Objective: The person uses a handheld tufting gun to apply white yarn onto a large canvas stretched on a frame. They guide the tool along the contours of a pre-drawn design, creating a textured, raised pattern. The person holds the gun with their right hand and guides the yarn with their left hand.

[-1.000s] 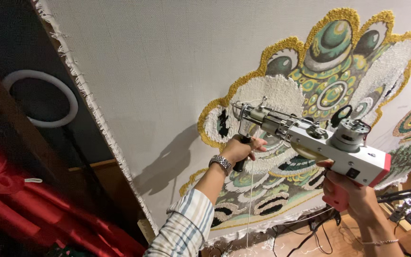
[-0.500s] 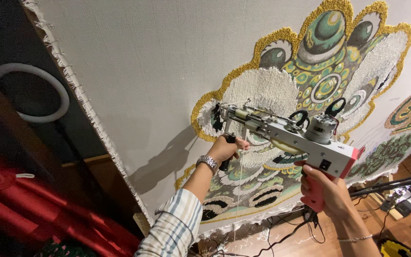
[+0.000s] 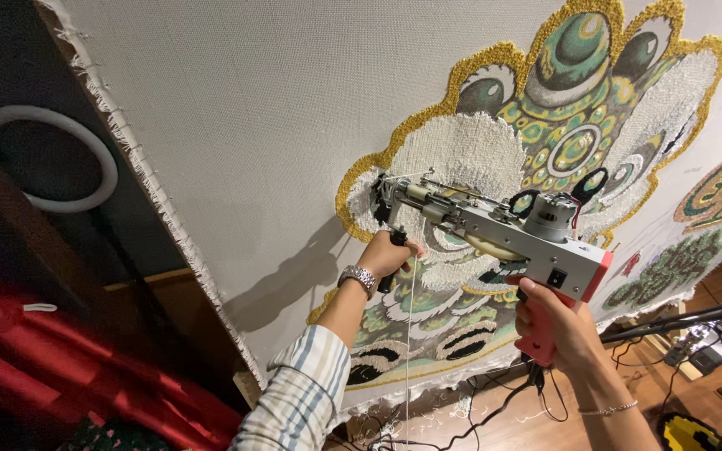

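Note:
A grey metal tufting gun (image 3: 495, 230) with a red rear handle is pressed nose-first against a stretched white cloth (image 3: 252, 125). My left hand (image 3: 388, 255), with a metal watch at the wrist and a striped sleeve, grips the gun's black front handle. My right hand (image 3: 555, 324) grips the red handle below the motor. The needle end touches the white tufted patch inside a gold-edged, green and gold ornamental design (image 3: 545, 142). A thin white yarn (image 3: 409, 334) hangs down from the gun.
A white ring light (image 3: 43, 159) stands at the left against a dark wall. Red fabric (image 3: 35, 367) lies at lower left. Black cables (image 3: 478, 418) trail over the wooden floor below the cloth, and a dark stand bar (image 3: 687, 317) crosses at the right.
The gun and both hands sit further left and lower against the design than a second ago, the needle now at the left edge of the white patch. The view has shifted.

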